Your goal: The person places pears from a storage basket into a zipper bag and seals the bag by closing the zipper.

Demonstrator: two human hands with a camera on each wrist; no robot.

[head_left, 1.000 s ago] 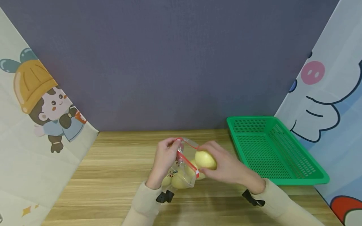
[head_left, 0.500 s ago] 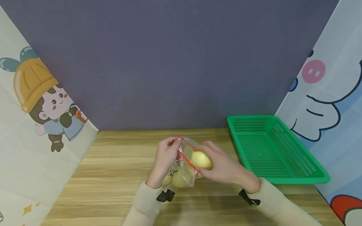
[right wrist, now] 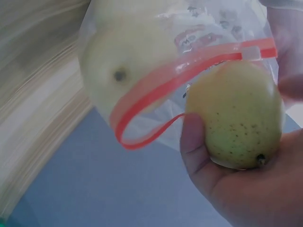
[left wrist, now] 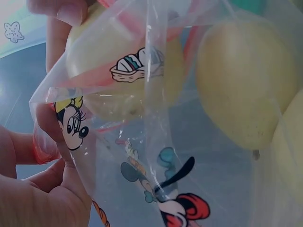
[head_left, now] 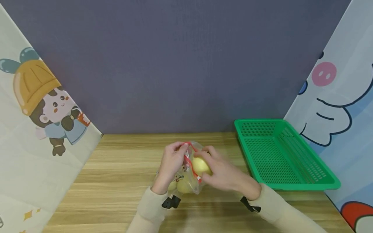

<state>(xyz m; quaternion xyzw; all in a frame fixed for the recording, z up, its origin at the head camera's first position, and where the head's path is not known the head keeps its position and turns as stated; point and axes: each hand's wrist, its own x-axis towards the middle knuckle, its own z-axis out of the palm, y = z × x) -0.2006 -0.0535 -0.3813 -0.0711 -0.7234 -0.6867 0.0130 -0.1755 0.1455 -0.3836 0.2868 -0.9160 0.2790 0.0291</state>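
Note:
A clear zip bag (head_left: 178,176) with a red zip edge and cartoon prints stands on the table, its mouth spread. My left hand (head_left: 169,163) pinches the rim of the bag at its far left corner. Curled round a pale yellow pear (head_left: 201,166), my right hand (head_left: 222,171) holds it in the mouth of the bag. In the right wrist view, thumb and fingers of the right hand grip the speckled pear (right wrist: 236,113) against the red zip (right wrist: 156,90). Through the film of the bag, more pears (left wrist: 246,85) show in the left wrist view.
A green perforated basket (head_left: 294,186) stands on the wooden table (head_left: 125,168) to the right of my right hand. Behind the table rises a grey-blue wall (head_left: 186,71), with printed cartoon panels on both sides.
My right hand has moved left with the pear, from beside the bag's opening into it. The bag's mouth has bent a little around the pear. My left hand has stayed nearly still.

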